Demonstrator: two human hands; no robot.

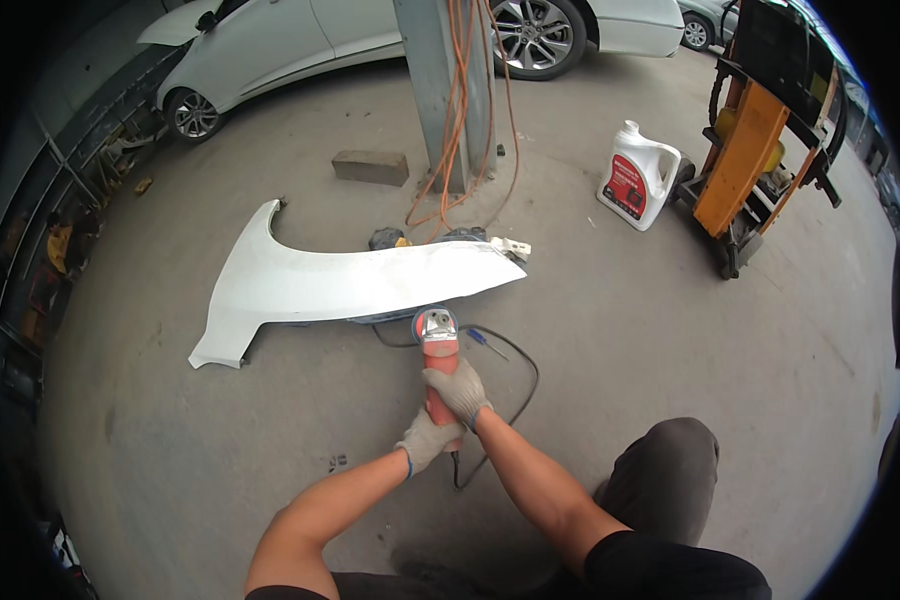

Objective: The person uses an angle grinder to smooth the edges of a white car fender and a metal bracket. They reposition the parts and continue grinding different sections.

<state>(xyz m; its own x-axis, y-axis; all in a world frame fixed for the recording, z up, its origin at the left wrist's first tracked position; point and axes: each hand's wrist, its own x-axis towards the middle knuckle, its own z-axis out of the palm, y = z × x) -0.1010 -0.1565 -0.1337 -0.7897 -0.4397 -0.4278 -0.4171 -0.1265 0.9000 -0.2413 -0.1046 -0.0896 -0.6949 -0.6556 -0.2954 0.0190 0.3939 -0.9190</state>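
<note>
Both my hands, in pale work gloves, are wrapped round a red angle grinder [440,352] with a metal gear head and a disc at its far end. My left hand [429,441] grips the rear of the body, near the cord. Farther forward, my right hand [459,390] closes round the middle of the body. Just beyond the disc lies a white car fender [340,283], its long narrow end pointing right. From this view I cannot tell whether the disc touches the fender's near edge. A dark cord [536,385] loops from the grinder's rear.
A blue-handled screwdriver [478,337] lies right of the grinder. Behind the fender stand a brick-like block [370,168] and a grey post [435,100] hung with orange cables [460,90]. A white jug [638,180] and an orange wheeled machine [745,150] are at right; a white car [300,45] is behind.
</note>
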